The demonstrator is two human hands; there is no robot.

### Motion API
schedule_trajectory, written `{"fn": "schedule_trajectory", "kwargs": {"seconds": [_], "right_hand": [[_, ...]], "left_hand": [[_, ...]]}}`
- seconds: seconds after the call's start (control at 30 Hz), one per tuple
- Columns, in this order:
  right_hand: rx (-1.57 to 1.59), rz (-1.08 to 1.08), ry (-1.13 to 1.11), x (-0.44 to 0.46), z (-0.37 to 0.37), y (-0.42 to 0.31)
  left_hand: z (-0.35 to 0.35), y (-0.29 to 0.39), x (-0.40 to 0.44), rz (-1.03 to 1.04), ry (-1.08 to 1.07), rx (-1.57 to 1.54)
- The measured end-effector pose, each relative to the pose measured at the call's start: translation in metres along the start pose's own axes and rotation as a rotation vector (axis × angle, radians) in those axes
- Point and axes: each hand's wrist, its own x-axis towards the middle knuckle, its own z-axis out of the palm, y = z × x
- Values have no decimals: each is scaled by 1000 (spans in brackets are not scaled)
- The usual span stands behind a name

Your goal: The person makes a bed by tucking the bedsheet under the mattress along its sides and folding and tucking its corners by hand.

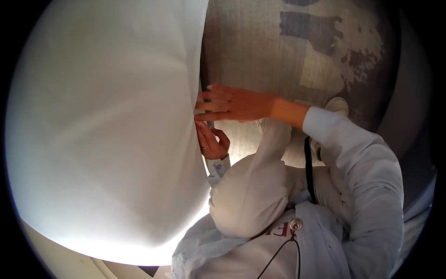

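A large white sheet of cloth-like material fills the left side of the view, and faint creases run toward its right edge near my hands. My right hand reaches across from the right with fingers stretched and slightly apart, the fingertips touching that edge. Just below it, my left hand, wearing a ring, has its fingers closed at the same edge of the sheet. Its fingertips are partly hidden there, and the left forearm passes partly behind the sheet.
A worn, stained floor-like surface with dark patches lies beyond my hands. My bent leg in pale trousers is close below them. A shoe shows to the right. A cord hangs from a badge clip on my chest. Bright light glows along the sheet's lower edge.
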Motion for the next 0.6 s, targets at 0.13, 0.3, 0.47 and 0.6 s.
{"fn": "schedule_trajectory", "kwargs": {"seconds": [0.13,0.3,0.47,0.6], "right_hand": [[-194,-51,4,16,3,17],[-530,-139,88,20,0,26],[-568,103,64,44,-1,10],[-481,148,18,53,-9,20]], "left_hand": [[-4,6,8,-41,1,79],[3,1,2,-107,-21,157],[2,7,13,-289,-85,84],[4,6,6,-378,-91,159]]}}
